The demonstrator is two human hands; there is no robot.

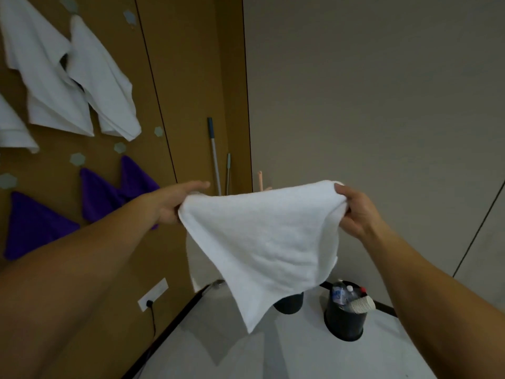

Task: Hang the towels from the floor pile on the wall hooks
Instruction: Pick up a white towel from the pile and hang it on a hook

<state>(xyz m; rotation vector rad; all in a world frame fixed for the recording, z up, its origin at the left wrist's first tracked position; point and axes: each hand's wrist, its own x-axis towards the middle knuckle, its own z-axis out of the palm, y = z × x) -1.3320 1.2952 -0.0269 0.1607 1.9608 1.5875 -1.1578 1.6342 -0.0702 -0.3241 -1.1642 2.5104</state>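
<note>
At 10 o'clock, hung towels (46,77) are seen; one white towel (262,242), gripped by left hand (175,205) and right hand (358,212), is unhung.

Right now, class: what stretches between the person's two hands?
A white cloth towel, gripped by the left hand and right hand; head view.

We are finding no writing that we can read here. We are seeing a blue label on a plastic bottle (338,293) standing in the black bin (343,325) on the floor, but its print is coming through too small and blurred to make out any word, brand or number.
</note>
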